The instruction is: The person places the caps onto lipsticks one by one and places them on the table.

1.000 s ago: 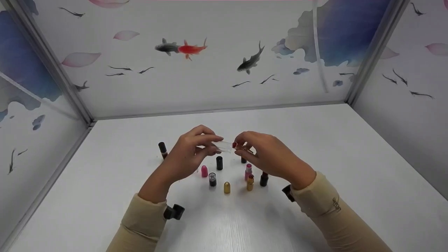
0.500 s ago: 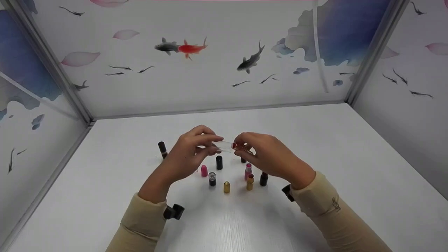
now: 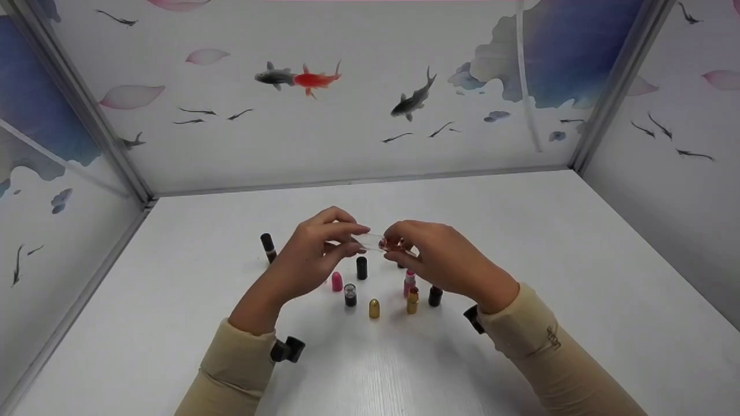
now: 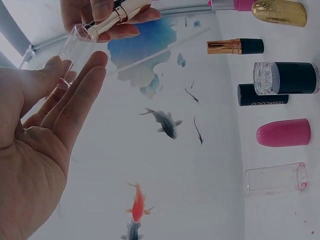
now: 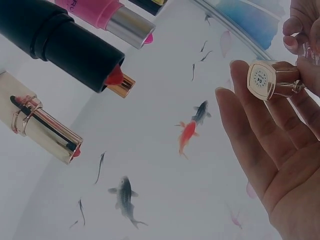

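Note:
My left hand pinches a clear cap between thumb and fingers, raised above the table. Opposite it, my right hand holds a gold lipstick sideways. The lipstick's front end is at the mouth of the clear cap; how far inside it reaches is hard to tell. In the right wrist view the lipstick's base, with a round label, faces the camera. Below the hands stand a black cap, a pink cap, a black cap with a clear top and a gold cap.
Uncapped lipsticks stand toward the right: a pink one, a gold one and a black one. A dark tube is behind my left wrist. Another clear cap shows in the left wrist view. Printed panels enclose the white table.
My right hand has shifted slightly left with the lipstick, bringing its front end to the clear cap's mouth. The left hand stays nearly still.

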{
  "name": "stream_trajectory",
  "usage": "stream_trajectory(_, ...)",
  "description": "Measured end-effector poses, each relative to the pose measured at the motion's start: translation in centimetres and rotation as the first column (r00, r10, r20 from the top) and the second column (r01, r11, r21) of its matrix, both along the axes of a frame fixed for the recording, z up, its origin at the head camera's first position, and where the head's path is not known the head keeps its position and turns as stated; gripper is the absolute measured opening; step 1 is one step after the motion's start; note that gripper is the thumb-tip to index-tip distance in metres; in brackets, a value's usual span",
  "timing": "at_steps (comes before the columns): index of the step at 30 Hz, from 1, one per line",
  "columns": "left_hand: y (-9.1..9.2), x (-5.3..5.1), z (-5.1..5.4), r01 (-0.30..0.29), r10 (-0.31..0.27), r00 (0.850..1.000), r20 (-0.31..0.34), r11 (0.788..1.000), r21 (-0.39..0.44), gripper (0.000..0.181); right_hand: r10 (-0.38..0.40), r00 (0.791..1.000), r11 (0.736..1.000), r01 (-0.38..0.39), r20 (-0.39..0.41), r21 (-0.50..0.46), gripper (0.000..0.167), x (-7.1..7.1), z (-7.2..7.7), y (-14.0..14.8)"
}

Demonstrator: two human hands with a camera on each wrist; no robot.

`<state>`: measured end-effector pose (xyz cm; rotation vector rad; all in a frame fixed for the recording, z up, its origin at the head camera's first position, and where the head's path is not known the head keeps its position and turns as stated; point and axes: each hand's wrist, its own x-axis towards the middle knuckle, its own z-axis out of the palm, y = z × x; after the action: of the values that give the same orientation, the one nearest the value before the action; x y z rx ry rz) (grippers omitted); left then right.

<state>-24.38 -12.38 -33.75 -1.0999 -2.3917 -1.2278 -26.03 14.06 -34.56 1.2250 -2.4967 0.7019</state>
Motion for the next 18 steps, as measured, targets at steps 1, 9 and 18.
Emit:
stream_trajectory(1, 0.02, -0.03, -0.01, 0.000, 0.000, 1.000, 0.000, 1.000, -0.004, 0.030, 0.004, 1.000, 1.000, -0.004, -0.007, -0.004, 0.018, 0.00, -0.02, -0.01)
stream_trajectory(9, 0.08, -0.03, -0.12, -0.009, 0.009, 1.000, 0.000, 0.999, -0.035, 0.028, 0.005, 1.000, 1.000, -0.005, -0.011, -0.007, 0.021, -0.09, 0.07, -0.04)
stream_trajectory(18, 0.26, -0.06, -0.31, 0.021, -0.018, 0.999, 0.043, 0.998, -0.063, 0.027, 0.069, 0.993, 0.997, -0.064, 0.099, -0.050, 0.037, -0.11, 0.44, 0.30)
